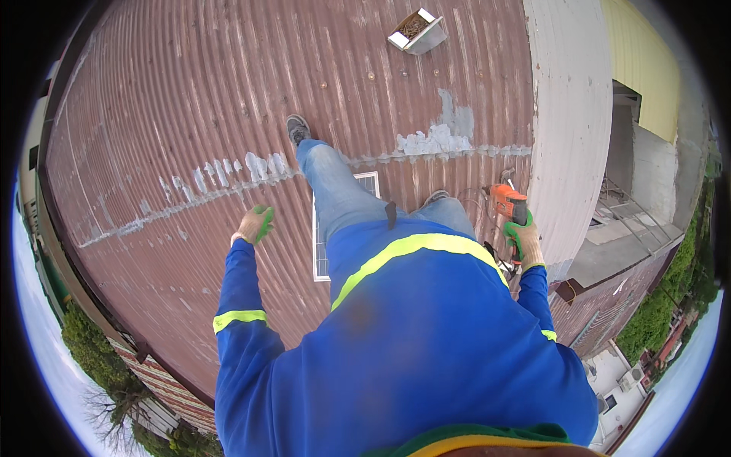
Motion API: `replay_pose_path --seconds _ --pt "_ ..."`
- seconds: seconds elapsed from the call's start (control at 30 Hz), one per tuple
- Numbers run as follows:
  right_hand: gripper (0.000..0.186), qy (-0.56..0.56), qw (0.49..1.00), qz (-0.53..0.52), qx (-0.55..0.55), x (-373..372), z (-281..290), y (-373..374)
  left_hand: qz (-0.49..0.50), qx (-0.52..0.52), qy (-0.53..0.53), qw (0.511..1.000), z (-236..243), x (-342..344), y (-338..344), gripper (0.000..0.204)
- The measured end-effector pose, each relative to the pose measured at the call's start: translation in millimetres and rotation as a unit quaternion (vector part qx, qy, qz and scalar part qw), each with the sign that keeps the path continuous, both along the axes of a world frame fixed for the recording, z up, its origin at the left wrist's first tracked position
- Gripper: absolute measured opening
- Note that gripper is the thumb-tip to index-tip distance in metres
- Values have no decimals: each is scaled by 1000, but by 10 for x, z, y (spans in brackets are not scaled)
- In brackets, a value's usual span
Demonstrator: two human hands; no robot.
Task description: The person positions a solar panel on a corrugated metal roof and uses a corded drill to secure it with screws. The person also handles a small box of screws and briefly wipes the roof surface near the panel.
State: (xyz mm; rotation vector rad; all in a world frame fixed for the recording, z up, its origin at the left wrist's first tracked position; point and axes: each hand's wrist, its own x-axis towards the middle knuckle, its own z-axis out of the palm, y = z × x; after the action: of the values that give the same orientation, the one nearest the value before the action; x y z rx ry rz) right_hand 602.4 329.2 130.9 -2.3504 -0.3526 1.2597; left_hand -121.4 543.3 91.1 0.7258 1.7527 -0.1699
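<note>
My left hand (254,225), in a cream and green glove, hangs empty beside my body with fingers slightly curled and apart. My gloved right hand (524,244) grips an orange and black power drill (509,201) out at my right side, its tip pointing away from me. A dark cord loops near the drill. My jeans-clad left leg (327,183) steps forward across a sealed seam on the brown corrugated roof (175,129). A white-framed panel (321,276) shows between my left hand and leg, partly hidden by my body.
An open box (417,30) of small metal pieces sits up the roof. Grey sealant patches (434,141) line the seam. A pale sheet strip (571,114) borders the roof's right, beside a lower concrete ledge (640,221) with metal framing. Roof edges curve away at both sides toward trees.
</note>
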Motion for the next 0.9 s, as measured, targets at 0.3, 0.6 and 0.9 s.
replay_pose_path --seconds 0.3,0.6,0.9 --pt "75 -114 985 93 -86 -1099 1019 1751 28 343 63 937 1592 -3295 4822 65" --pt "63 -126 985 -80 -90 -2326 1841 1928 -161 262 70 949 1343 -2423 6821 74" --pt "67 -52 989 -100 -100 -2809 1105 1712 -264 377 38 887 3467 -1435 7800 70"
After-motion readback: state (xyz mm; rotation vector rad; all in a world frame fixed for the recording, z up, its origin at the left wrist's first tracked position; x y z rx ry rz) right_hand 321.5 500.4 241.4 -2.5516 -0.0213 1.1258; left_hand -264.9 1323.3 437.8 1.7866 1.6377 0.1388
